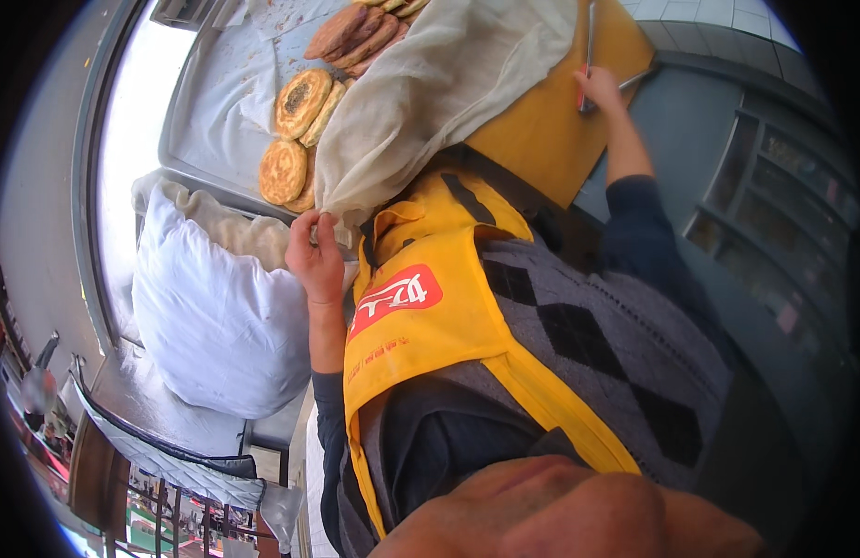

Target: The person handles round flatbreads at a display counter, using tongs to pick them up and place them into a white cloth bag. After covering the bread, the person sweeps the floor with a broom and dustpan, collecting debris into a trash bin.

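My left hand (315, 259) pinches the near corner of a cream cloth (448, 70) between thumb and fingertips. The cloth drapes over part of a heap of flatbreads. Round golden flatbreads (283, 171) lie uncovered beside the cloth's left edge, one with a dark centre. Further off, reddish-brown flatbreads (351, 35) are stacked, partly under the cloth. Out to the right, my right hand (599, 88) is closed around metal tongs (590, 42) with a red part at the grip, their two arms spread apart. They are over the edge of a yellow-brown board (541, 139).
A metal tray (193, 130) lined with white cloth holds the flatbreads. Left of my left hand sits a bulky white cloth bundle (211, 307) with a beige cloth on top. A grey cabinet or counter (690, 121) stands at the right. My yellow apron (430, 316) touches the work edge.
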Tool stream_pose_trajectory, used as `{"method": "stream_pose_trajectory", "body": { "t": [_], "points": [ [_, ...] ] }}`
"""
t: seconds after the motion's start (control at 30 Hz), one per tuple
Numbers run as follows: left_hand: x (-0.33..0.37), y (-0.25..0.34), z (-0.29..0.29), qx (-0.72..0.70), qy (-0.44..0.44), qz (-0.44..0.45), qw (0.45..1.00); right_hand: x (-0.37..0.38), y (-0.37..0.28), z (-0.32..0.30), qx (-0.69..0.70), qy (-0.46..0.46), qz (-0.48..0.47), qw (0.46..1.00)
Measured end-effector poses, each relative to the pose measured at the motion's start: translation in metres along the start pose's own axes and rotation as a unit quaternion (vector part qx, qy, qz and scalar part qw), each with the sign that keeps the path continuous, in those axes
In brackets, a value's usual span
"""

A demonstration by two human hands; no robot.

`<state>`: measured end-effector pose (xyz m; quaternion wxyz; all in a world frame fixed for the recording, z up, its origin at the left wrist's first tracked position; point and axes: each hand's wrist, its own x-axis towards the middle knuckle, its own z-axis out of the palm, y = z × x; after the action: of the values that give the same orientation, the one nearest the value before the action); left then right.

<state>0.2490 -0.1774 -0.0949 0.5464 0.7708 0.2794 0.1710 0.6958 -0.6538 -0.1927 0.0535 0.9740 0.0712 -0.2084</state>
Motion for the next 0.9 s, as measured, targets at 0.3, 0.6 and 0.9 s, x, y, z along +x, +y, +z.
{"method": "stream_pose_trajectory", "body": {
  "t": [0.3,0.6,0.9],
  "points": [
    [0.020,0.004,-0.012,-0.118,0.133,-0.050,0.983,0.012,0.031,-0.047,-0.056,-0.033,-0.040,0.997],
    [0.024,0.013,-0.042,-0.100,0.149,-0.015,0.984,0.010,-0.063,-0.033,-0.015,0.141,-0.006,0.990],
    [0.013,0.018,-0.049,-0.033,0.153,0.020,0.988,0.103,-0.093,-0.045,0.012,0.065,-0.068,0.996]
  ]
}}
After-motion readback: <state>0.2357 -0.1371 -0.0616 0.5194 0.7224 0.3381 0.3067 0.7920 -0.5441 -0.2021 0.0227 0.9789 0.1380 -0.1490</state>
